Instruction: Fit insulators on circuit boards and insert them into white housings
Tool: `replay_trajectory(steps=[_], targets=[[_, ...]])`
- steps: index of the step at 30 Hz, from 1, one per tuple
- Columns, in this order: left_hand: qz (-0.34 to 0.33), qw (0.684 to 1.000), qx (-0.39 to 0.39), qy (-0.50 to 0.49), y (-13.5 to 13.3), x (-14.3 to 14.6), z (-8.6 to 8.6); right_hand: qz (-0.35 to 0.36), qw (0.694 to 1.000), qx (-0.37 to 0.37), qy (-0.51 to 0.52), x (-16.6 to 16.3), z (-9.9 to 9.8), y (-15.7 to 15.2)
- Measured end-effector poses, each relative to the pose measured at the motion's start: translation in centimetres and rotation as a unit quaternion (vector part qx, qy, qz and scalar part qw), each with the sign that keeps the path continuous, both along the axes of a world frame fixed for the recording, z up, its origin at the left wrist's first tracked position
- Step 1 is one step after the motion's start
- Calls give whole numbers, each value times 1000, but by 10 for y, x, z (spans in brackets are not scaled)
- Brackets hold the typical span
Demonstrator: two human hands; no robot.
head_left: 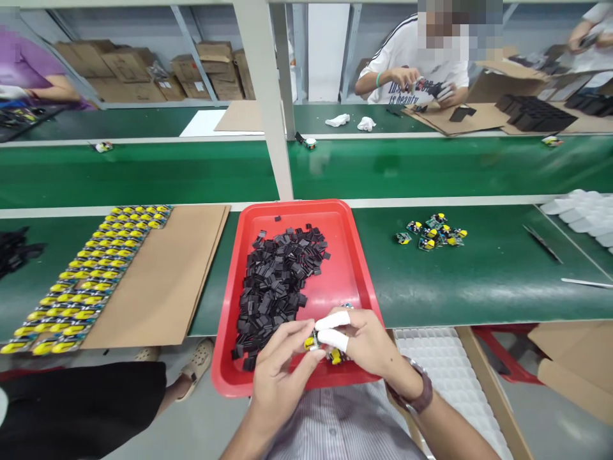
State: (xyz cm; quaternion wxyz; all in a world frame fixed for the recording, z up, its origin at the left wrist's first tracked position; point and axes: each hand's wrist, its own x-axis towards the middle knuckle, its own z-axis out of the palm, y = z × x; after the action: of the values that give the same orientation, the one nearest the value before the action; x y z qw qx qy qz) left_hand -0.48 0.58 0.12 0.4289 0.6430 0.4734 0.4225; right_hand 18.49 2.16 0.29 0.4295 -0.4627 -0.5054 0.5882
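Observation:
Both hands meet over the near edge of a red tray that holds a heap of small black flat parts. My left hand pinches a small circuit board with a yellow component. My right hand, with white finger cots on two fingers and a watch on the wrist, grips the same small board from the other side. Another small yellow-topped board peeks out under the right hand's fingers.
A cardboard sheet at left carries rows of yellow-topped boards. A loose pile of small boards lies on the green bench at right, with tweezers and white trays beyond. Across the conveyor, other people work with boxes and black parts.

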Motion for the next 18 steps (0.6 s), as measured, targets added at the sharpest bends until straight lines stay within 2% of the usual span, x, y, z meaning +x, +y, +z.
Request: replay_trajectory(steps=[2, 4, 9, 13, 18], targets=[[-12, 998, 49, 36, 0, -2, 0, -11, 994, -76, 80, 2, -7, 2], [4, 993, 92, 69, -2, -2, 0, -34, 989, -99, 106, 3, -12, 0], [39, 984, 147, 94, -10, 3, 0, -10, 997, -20, 74, 3, -14, -15], [48, 976, 181, 107, -11, 6, 2, -62, 997, 45, 1, -4, -13, -22], [45, 973, 197, 111, -12, 2, -1, -65, 996, 54, 23, -12, -14, -22]])
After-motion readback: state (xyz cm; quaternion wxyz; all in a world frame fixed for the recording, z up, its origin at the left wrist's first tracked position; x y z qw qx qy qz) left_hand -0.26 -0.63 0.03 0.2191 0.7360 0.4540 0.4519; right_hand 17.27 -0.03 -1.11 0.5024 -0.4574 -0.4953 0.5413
